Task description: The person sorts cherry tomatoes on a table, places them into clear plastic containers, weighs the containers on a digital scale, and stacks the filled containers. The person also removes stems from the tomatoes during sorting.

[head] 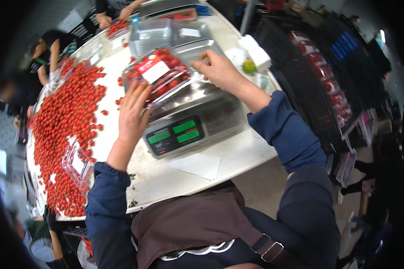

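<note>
A clear plastic clamshell of cherry tomatoes [170,82], bearing a red and white label [154,69], is tilted over the steel pan [198,92] of a digital weighing scale. My left hand [133,109] grips its left side, with the fingers on the lid and the thumb at the near edge. Just off the pack's right end is my right hand [213,69], fingers bent and apart, with nothing visible in it. The scale's panel [174,135] faces me with lit green displays. Part of the pan is hidden under the clamshell.
A large heap of loose cherry tomatoes [69,131] covers the table's left side, with another clamshell [76,162] on it. Empty clear containers [151,35] stand behind the scale. White paper [198,166] lies in front. Black crates [289,67] stand at right. Co-workers' hands [112,18] are across the table.
</note>
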A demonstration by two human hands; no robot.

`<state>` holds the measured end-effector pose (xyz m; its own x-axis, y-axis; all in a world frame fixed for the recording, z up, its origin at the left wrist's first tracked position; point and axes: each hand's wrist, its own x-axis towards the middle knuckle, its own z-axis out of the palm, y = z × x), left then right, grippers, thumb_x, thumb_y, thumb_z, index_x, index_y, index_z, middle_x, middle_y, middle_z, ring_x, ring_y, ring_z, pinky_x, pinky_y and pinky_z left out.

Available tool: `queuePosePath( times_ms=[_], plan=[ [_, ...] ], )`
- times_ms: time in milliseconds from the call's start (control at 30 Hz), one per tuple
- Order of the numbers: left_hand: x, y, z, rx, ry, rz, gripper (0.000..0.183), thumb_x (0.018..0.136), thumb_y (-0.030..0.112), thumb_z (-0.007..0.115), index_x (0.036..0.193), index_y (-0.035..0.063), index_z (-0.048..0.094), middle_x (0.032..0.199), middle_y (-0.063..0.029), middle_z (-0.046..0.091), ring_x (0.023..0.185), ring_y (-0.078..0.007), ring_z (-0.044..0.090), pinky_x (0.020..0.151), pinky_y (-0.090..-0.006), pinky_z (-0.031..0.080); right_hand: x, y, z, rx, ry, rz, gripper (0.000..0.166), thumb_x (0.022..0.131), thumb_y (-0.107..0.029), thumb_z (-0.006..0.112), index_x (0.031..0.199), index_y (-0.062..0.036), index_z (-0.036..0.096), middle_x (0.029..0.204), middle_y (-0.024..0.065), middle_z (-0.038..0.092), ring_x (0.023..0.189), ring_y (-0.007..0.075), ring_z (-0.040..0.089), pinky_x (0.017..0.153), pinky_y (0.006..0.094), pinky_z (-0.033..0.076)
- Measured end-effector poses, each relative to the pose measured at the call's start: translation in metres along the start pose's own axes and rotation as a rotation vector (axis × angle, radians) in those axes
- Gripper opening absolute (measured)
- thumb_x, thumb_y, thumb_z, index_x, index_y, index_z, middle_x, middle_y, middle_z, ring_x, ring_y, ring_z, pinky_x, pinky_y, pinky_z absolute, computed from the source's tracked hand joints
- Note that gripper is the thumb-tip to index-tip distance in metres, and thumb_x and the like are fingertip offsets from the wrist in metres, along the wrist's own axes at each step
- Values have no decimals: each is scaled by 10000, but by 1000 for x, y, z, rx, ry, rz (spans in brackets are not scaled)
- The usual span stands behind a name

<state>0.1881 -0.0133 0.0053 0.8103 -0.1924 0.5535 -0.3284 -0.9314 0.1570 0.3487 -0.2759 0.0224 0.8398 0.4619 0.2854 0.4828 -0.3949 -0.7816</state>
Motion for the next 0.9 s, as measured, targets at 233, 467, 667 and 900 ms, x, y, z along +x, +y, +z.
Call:
queuePosePath(
  times_ms=[233,467,667,900],
  plan=[
    [-36,61,-11,-105,177,-55,614,804,-44,681,1393,26,523,1425,-234,484,1345,-409,448,1119,-471,364,-137,104,-129,-402,647,355,429,876,-344,755,1067,25,647,868,121,696,774,234,667,745,347,526],
    [-41,121,13,-370,16,8,561,758,-51,711,1296,60,597,1336,-215,526,1202,-376,546,979,-426,466,-148,126,-57,-155,524,613,630,732,-440,837,1018,47,558,1027,240,645,941,343,652,813,389,513],
    [-32,139,22,-449,-23,35,515,760,-58,689,1257,42,601,1307,-221,526,1152,-377,580,946,-437,489,-139,153,-64,-101,469,613,506,699,-285,833,990,72,624,887,219,682,771,309,682,671,405,529],
    [1,174,31,-641,-97,18,446,786,-52,662,1222,14,593,1233,-215,546,1109,-383,592,917,-422,501,-140,138,-84,131,489,655,349,926,-318,658,885,25,702,753,108,686,681,190,634,625,357,477]
  ],
)
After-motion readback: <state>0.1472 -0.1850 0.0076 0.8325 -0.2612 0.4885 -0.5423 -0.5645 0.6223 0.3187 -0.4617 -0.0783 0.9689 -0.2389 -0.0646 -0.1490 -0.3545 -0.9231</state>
